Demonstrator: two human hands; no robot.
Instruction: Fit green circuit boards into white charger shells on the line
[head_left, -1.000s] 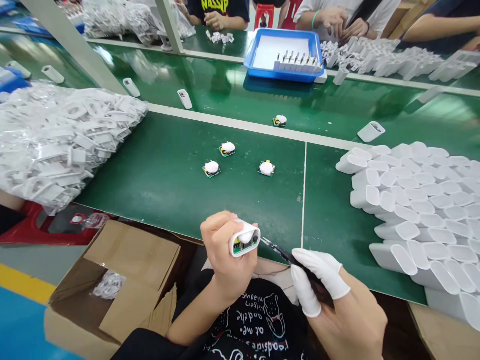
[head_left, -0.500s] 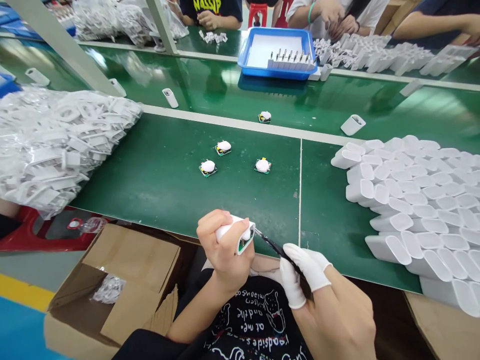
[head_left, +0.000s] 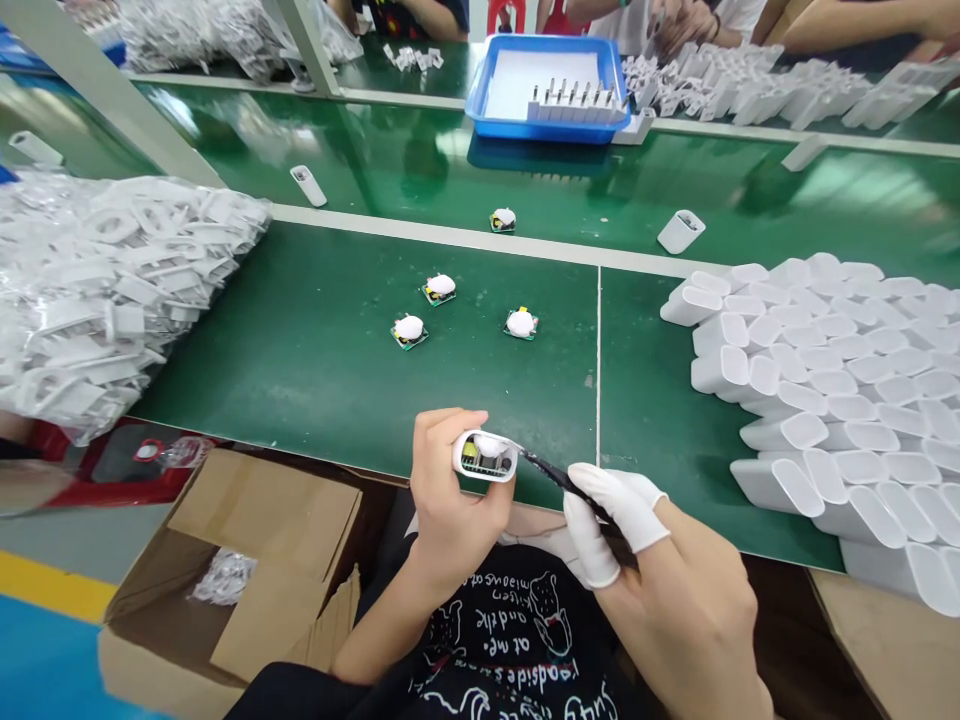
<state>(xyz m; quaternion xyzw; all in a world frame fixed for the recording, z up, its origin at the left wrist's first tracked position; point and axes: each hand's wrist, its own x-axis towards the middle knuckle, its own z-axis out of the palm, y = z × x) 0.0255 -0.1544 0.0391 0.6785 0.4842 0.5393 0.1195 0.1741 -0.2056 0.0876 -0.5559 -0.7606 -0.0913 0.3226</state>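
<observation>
My left hand is closed around a white plastic charger housing, its open end turned up toward me. Inside the housing sits a circuit board with a white blob and a yellow part. My right hand, with white finger cots on thumb and fingers, grips black tweezers. Their metal tip reaches the housing's right rim; whether it touches the board I cannot tell. Beyond my hands, three circuit boards with white blobs lie on the green bench: one at left, another behind it, a third at right.
White housings stand packed at right. A bag of white plastic parts lies at left, above a cardboard box. Past the pale strip are another board, loose housings and a blue tray. Other people sit opposite.
My left hand has turned the housing so its open end faces me more, showing the board inside. The tweezers stay at its rim. Loose pieces beyond the strip have shifted left.
</observation>
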